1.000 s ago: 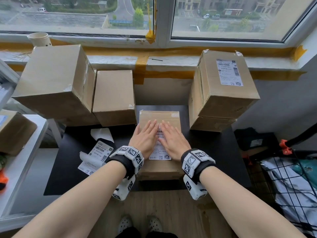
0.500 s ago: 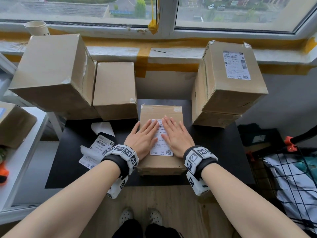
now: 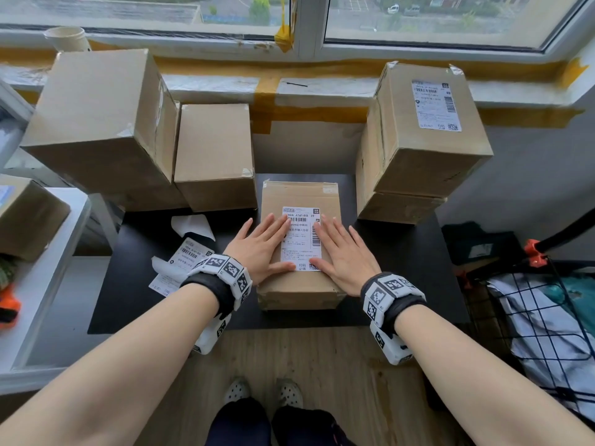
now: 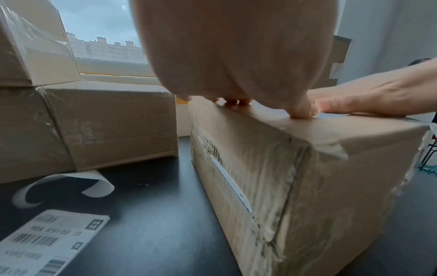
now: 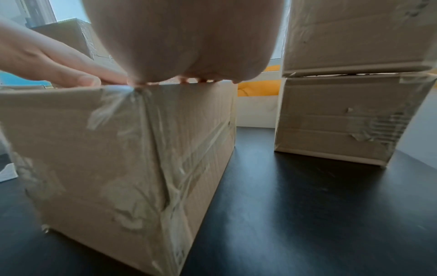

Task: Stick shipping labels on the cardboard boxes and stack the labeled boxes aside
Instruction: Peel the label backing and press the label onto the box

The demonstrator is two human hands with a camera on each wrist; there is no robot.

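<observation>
A: Pressing the label down, I'd call it. Left hand [image 3: 261,244] and right hand [image 3: 342,249] both lie flat on top of the small cardboard box [image 3: 299,284] at the middle of the black table [image 3: 405,252], fingers straight and spread, gripping nothing.

B: Label position?

A: Shipping label [image 3: 301,238] sits on the box top between the two hands, fingertips overlapping its left and right edges. Looks flat; can't tell if the corners are fully stuck.

B: Wrist views?

A: Both agree: palms pressing on the top face, box sides wrapped in clear tape.

B: Next move?

A: My guess: hands slide to the box sides, lift, and set it on the labeled stack [image 3: 421,133] at right, whose top box shows a label. It calls for a two-handed side grip and a square placement, since the stack is already two high.

B: Remaining?

A: Unlabeled boxes [image 3: 135,123] at left, spare labels [image 3: 190,252] and peeled backing paper [image 3: 193,225] on the table beside the left wrist.
</observation>
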